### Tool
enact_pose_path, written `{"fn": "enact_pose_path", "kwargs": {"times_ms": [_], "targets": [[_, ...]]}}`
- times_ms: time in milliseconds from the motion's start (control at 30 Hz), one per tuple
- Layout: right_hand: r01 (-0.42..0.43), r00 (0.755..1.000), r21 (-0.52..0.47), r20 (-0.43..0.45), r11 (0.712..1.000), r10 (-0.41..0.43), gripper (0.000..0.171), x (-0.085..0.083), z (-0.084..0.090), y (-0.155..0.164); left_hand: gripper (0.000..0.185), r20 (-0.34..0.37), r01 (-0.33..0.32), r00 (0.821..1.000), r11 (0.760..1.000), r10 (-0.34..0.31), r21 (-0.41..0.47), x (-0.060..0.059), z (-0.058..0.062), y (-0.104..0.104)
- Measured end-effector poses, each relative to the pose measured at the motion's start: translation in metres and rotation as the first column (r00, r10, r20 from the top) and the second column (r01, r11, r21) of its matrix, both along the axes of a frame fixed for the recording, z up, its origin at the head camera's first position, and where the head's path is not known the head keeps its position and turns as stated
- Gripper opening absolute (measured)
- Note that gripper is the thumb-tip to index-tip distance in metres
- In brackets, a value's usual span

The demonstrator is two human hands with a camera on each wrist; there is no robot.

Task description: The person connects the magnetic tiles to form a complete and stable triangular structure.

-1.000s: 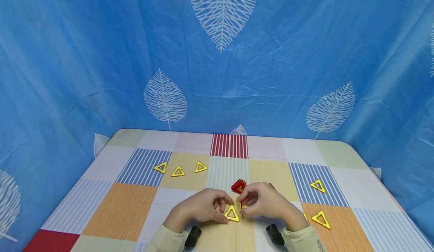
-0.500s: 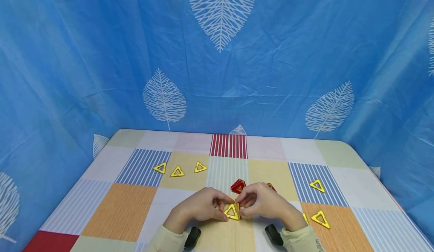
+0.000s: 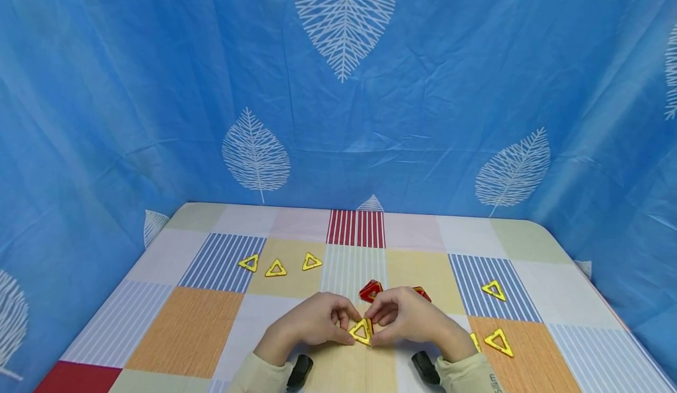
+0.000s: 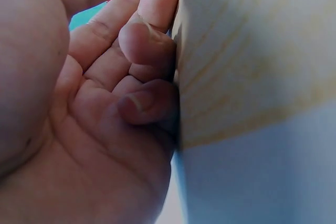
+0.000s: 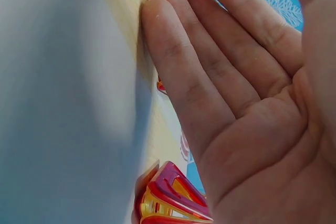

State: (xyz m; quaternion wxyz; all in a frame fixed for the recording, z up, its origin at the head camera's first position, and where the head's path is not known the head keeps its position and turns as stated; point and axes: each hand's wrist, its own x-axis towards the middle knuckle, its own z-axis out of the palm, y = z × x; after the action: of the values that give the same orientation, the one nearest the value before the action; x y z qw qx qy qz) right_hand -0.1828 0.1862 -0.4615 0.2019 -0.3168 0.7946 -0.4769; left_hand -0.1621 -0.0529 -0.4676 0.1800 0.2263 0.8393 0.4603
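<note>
Met over the near middle of the checked tablecloth [image 3: 190, 328], left hand [image 3: 312, 322] and right hand [image 3: 409, 316], fingertips almost touching. Pinched between them a yellow triangle tile [image 3: 361, 331], propped on edge and tilted, with the left thumb at its lower left corner and the right fingers at its right side. Curled round the tile on both sides, knuckles up. Lay just behind the hands two red triangle tiles [image 3: 371, 290], partly hidden by the right knuckles. Sat well apart three yellow triangles [image 3: 276, 268] in a row far left, and more yellow triangles [image 3: 499, 342] near the right wrist.
</note>
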Motion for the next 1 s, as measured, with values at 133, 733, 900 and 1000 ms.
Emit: {"fn": "enact_pose_path", "kwargs": {"times_ms": [133, 733, 900, 1000], "targets": [[0.004, 1.0, 0.021, -0.02, 1.0, -0.004, 0.029, -0.0004, -0.0007, -0.0018, 0.022, 0.011, -0.017, 1.0, 1.0, 0.017, 0.0, 0.0007, -0.0002, 0.0001], [0.052, 0.998, 0.03, -0.027, 0.998, -0.051, 0.034, 0.0005, -0.0008, -0.0075, 0.023, -0.031, -0.033, 0.999, 0.999, 0.032, -0.018, 0.001, -0.0011, -0.0006], [0.06, 0.998, 0.017, -0.022, 0.998, -0.06, 0.033, 0.0014, 0.0001, -0.0082, 0.022, -0.027, -0.037, 0.999, 0.999, 0.036, -0.015, 0.0007, -0.0014, -0.0005], [0.06, 0.998, 0.013, -0.03, 0.998, -0.06, 0.033, 0.0011, -0.0008, -0.008, 0.021, -0.031, -0.04, 0.999, 0.999, 0.04, -0.016, 0.0003, -0.0016, -0.0005]]}}
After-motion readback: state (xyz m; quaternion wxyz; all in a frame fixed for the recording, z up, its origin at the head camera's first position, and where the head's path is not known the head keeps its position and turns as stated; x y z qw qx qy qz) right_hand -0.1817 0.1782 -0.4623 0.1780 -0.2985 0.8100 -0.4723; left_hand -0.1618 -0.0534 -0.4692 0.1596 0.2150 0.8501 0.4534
